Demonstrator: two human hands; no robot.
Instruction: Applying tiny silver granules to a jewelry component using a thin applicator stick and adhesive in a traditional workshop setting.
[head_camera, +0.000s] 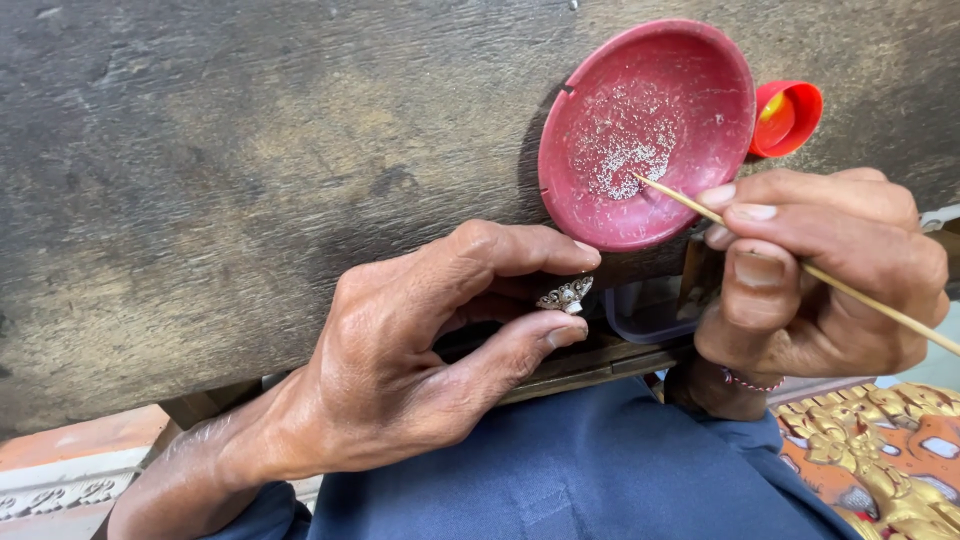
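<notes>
Our left hand pinches a ring steady in its fingers; right hand fingers grip stick, tip dipped in red dish.

The dish is dark red with silver specks. The cap is bright red. The stick is tan. The counter is grey-brown.

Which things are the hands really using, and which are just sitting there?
In use:
left hand pinching a small silvery filigree ornament
right hand holding a thin wooden stick
round red plastic dish of tiny silvery grains

Just lying about:
small red-orange cap
gold-painted carved panel
clear plastic tub
</notes>
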